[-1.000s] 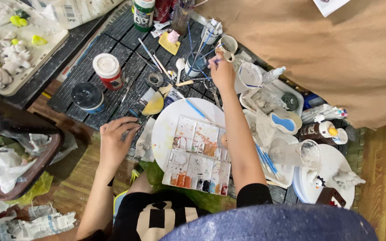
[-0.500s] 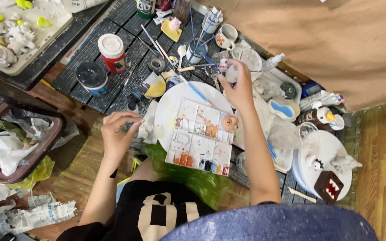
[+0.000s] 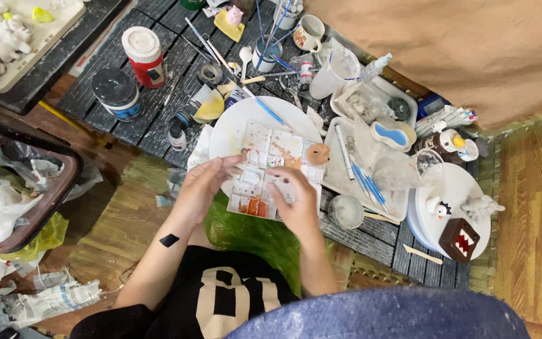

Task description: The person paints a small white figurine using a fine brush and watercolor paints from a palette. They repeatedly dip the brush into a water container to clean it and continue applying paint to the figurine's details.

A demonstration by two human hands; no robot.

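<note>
Both hands moved onto paint palette; left hand, right hand loosely curled, grip unclear.

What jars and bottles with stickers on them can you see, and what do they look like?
Red jar: round, white lid, dark label, upper left of the dark table.
Dark jar: round, black lid, blue band, beside the red jar.
Small bottle: white, black cap, left of the white plate.
</note>
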